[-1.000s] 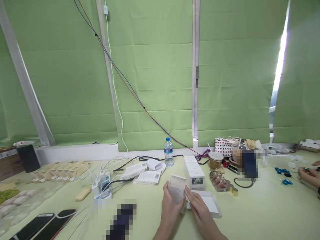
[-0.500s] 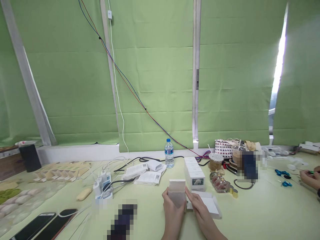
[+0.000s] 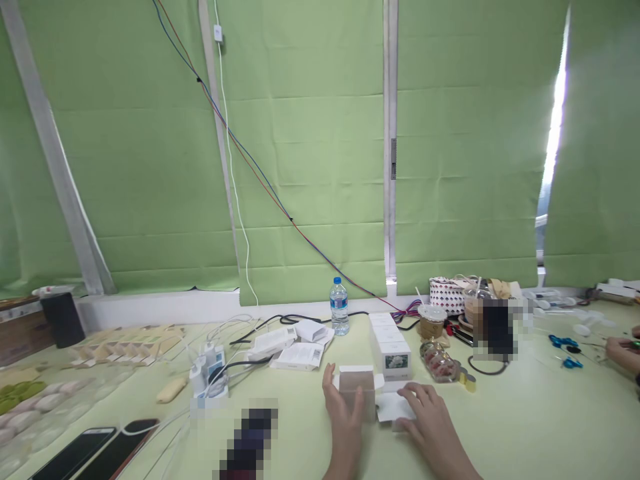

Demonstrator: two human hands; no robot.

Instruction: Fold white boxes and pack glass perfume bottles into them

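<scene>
My left hand is closed around a small white carton. The carton stands upright with its top flaps spread out, and its inside looks greyish brown. My right hand has its fingers bent over a flat piece of white cardboard and grips its right edge. That cardboard lies just right of the carton. Behind both hands is a row of white boxes with a flower picture on the front one.
A water bottle stands at the back. Torn white packaging and a power strip with cables lie left. Clear plastic packs, a drink cup and blue scissors are right. Another person's hand is at the far right.
The carton's top flaps have come open in my left hand. My right hand has moved away from the carton, rightward, onto the white cardboard, which has shifted left and now shows less.
</scene>
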